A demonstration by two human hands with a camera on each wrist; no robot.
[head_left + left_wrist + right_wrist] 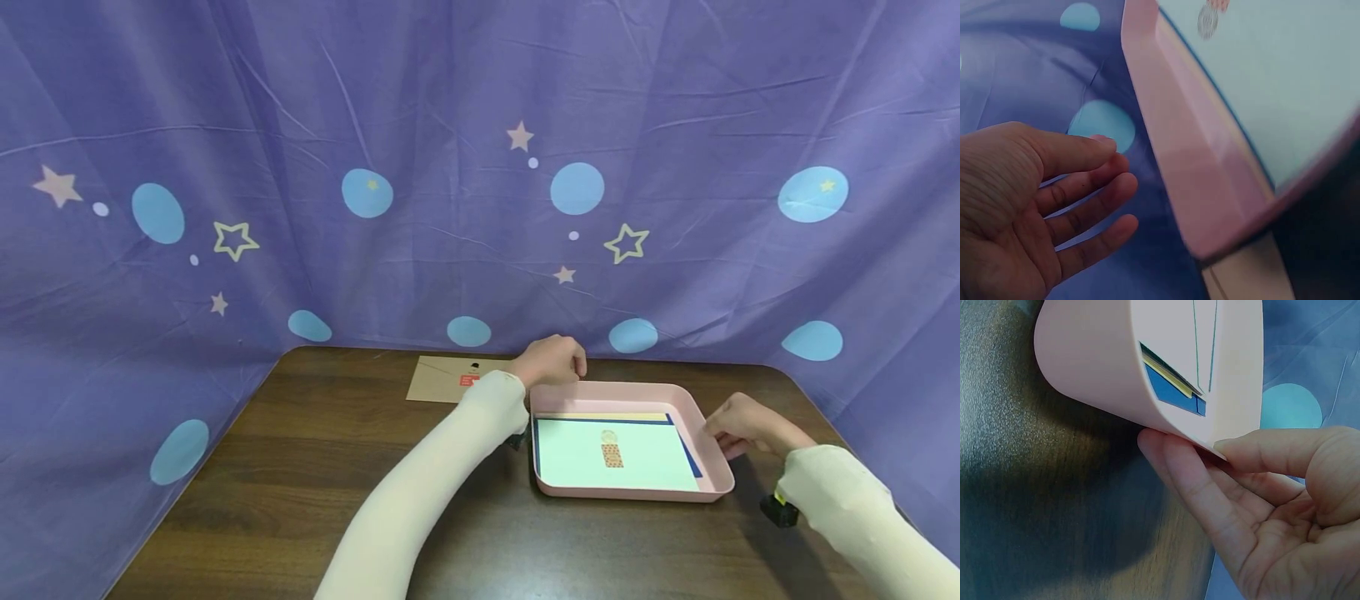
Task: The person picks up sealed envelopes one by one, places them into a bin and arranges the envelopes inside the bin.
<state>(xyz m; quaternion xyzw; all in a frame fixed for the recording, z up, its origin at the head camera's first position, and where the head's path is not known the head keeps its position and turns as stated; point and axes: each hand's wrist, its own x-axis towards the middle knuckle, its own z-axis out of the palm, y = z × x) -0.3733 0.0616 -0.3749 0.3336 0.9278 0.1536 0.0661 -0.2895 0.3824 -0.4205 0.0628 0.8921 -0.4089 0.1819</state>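
A shallow pink tray (637, 493) holds a stack of cards; the top pale card (573, 458) bears a small drawing, with dark blue (689, 461) and yellowish (600, 416) edges showing beneath. At the tray's right side, my right hand (750, 427) pinches the rim, thumb on top and fingers under it in the right wrist view. My left hand (550, 360) hovers by the far left corner. In the left wrist view its loosely bent fingers (1100, 194) are apart from the tray wall (1166, 144) and hold nothing.
A kraft-brown envelope (435, 380) with a red label and a small black mark lies left of the tray, partly behind my left wrist. The brown wooden table (300, 467) has rounded far corners. A purple curtain (420, 108) hangs close behind its far edge.
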